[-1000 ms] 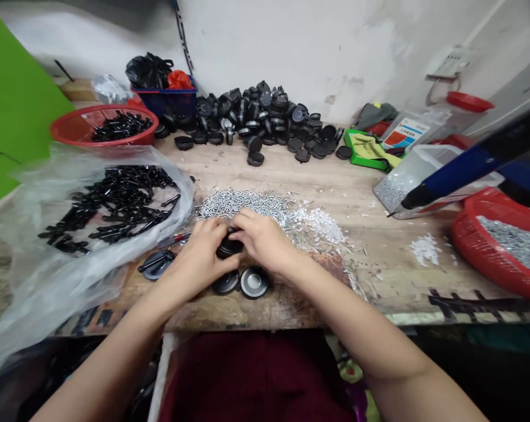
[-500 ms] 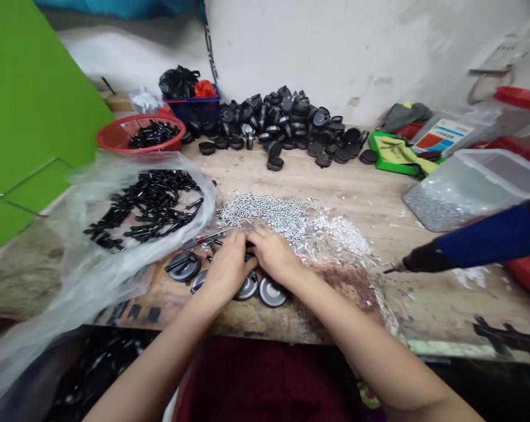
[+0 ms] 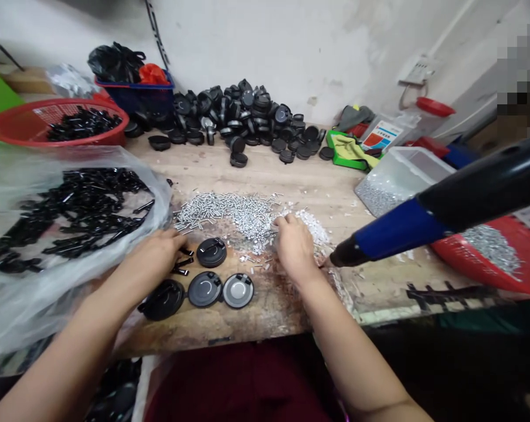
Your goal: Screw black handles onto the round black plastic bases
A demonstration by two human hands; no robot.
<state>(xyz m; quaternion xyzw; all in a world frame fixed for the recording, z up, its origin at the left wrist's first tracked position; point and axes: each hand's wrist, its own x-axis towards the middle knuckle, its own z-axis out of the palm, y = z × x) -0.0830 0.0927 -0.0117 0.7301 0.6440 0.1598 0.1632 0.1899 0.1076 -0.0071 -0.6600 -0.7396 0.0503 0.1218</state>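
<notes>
My left hand point(image 3: 153, 258) is at the left of the work board, its fingers curled down over a few black plastic levers point(image 3: 183, 269) that stick out beneath them. What the fingertips grip is hidden. My right hand point(image 3: 295, 246) has its fingers bent together at the edge of the small white plastic pieces point(image 3: 313, 225), beside the pile of metal pins point(image 3: 230, 211); anything in its pinch is too small to make out. Between the hands lie a black round lid with a lever across it point(image 3: 211, 251), a dark lid point(image 3: 204, 289), a grey-centred lid point(image 3: 238, 291) and another black lid point(image 3: 163, 299).
An electric screwdriver point(image 3: 397, 231) hangs from the right, near my right forearm. A clear bag point(image 3: 159, 202) with black levers and a red basket point(image 3: 63, 140) stand left. Many black lids point(image 3: 247, 111) are heaped by the wall. A clear bin point(image 3: 406, 170) stands right.
My hands, together over the lids before, have parted: the left went to the levers, the right to the white pieces. The lids are uncovered. The view has swung right.
</notes>
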